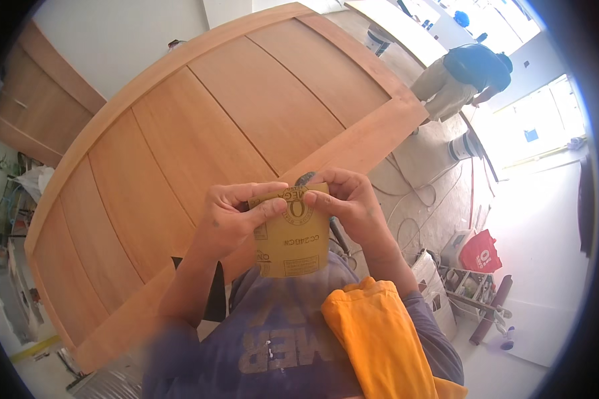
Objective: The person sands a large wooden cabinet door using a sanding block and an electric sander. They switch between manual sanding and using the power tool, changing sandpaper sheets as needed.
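Between both hands, in front of my chest, is a yellow-brown sheet of sandpaper (294, 249) with its printed backing facing me. My left hand (234, 212) pinches its upper left part between thumb and fingers. At the upper right, my right hand (349, 204) grips the sheet the same way. A dark rounded object (305, 178), partly hidden, shows just behind the sheet's top edge. Beyond my hands lies a large wooden panel door (219, 124) with several boards inside a raised frame.
A second wooden panel (35, 95) stands at far left. At upper right a person (469, 75) bends beside a white board (399, 25). Cords (409, 189) trail over the floor near a bucket (461, 147). A red bag (480, 252) sits by a tool tray (469, 284). Orange cloth (379, 329) hangs over me.
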`<state>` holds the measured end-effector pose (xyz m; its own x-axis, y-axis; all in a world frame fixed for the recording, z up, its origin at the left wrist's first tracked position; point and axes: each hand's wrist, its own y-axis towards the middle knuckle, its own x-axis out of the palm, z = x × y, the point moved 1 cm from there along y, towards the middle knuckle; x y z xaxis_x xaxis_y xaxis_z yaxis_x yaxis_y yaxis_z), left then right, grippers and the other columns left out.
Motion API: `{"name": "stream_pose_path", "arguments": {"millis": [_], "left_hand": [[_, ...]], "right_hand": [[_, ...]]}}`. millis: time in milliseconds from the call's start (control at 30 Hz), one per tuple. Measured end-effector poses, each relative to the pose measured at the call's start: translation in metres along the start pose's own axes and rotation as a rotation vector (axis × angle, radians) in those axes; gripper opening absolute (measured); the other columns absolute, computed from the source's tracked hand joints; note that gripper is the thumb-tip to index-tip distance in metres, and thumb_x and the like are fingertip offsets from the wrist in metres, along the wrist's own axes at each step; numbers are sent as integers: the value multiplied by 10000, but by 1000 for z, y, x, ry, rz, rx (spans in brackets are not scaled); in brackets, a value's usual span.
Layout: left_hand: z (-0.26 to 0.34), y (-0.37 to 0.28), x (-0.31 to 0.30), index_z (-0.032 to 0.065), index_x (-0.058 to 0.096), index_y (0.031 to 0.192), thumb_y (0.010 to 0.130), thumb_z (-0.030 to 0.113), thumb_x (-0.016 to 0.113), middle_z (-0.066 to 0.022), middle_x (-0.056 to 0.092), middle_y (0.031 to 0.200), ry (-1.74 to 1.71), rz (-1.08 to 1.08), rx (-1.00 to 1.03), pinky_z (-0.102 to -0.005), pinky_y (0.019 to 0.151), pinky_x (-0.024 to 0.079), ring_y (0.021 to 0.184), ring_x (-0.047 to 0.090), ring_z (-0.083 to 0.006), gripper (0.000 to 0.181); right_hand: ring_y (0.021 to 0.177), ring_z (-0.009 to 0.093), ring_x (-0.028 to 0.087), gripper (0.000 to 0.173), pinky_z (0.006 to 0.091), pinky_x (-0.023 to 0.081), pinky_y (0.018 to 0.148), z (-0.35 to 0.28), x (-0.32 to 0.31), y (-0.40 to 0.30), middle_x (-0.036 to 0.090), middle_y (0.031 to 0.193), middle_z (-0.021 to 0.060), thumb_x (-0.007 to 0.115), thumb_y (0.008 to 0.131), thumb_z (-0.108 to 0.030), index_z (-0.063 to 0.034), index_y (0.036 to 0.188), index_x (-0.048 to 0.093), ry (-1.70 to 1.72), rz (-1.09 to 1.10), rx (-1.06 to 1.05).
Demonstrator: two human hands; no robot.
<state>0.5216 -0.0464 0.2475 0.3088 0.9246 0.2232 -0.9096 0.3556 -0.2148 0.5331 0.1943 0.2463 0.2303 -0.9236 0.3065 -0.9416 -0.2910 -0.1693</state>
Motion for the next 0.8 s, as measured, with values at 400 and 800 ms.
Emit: {"name": "stream_pose_path", "arguments": {"millis": [400,800], "left_hand": [[-2,0,1,-30,818,1206,989,-103,736,-96,812,1081,-16,-113,150,-269,911,610,1039,752,-146,243],[1,-2,9,-39,835,1119,967,-145,723,-137,803,1134,65,-180,299,-284,901,615,1033,755,-177,217]], "right_hand": [[840,62,741,194,208,550,664,-20,-13,-16,807,975,37,797,1014,-74,30,1177,784,-145,23,-5],[924,130,779,143,239,618,791,-26,-20,-26,816,1037,87,752,980,44,35,1115,796,-45,-15,-55]]}}
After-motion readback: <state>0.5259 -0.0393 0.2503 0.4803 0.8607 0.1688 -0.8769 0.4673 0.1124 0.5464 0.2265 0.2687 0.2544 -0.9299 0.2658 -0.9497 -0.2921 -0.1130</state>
